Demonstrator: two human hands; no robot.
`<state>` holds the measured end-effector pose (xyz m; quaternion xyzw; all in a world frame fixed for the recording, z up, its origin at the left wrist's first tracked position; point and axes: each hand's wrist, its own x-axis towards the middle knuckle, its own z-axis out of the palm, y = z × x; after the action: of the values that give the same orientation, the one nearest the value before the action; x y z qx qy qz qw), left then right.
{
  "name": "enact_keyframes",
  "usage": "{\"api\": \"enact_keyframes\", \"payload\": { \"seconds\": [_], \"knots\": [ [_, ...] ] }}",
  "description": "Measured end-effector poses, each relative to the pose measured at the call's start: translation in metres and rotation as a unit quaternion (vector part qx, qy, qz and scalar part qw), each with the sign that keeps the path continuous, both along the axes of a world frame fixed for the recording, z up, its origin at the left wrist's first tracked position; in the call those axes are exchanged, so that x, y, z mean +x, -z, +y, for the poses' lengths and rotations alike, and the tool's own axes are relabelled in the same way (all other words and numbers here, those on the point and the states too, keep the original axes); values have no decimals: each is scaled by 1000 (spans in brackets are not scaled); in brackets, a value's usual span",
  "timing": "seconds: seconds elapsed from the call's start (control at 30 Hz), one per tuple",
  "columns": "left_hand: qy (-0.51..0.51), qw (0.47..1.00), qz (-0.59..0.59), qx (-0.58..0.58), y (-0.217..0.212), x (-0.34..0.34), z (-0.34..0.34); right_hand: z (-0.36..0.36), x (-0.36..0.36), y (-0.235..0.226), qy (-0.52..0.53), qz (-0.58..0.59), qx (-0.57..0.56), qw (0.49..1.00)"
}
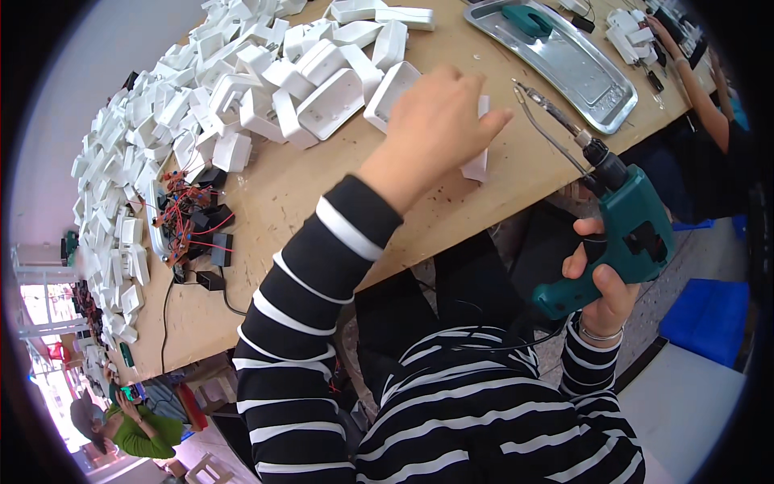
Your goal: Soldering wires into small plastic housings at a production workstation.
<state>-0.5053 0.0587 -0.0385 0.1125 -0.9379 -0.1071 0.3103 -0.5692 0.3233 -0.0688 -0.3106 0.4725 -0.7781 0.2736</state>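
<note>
My right hand (601, 278) grips a green pistol-shaped soldering gun (633, 222). Its long metal tip and thin curved feed tube point up and left over the table. My left hand (439, 121) is bent over a white plastic casing (477, 168) near the table's front edge, its fingers curled around it and the thumb sticking out to the right. The fingertips are hidden behind the hand. Just left of those fingers lies an open white casing (387, 98), at the edge of a big heap of similar white casings (242, 89).
A bundle of red wires and small boards (189, 214) with black blocks sits on the table (290, 189) at left. At the far right is a metal tray (584, 77) holding a green tool (528, 20). Other people work at the right and lower left. A blue bin (705, 323) stands lower right.
</note>
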Motion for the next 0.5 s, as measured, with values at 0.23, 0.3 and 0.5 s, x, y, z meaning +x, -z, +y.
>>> {"api": "enact_keyframes", "payload": {
  "seconds": [0.23,0.3,0.5],
  "knots": [
    [13,947,-311,73,12,-7,-33,3,-13,18,31,-1,-43,999],
    [-80,954,-266,114,2,15,-32,7,-19,24,36,-4,-38,999],
    [-163,829,287,452,32,115,-16,11,-21,33,16,-26,-44,999]
  ]
}}
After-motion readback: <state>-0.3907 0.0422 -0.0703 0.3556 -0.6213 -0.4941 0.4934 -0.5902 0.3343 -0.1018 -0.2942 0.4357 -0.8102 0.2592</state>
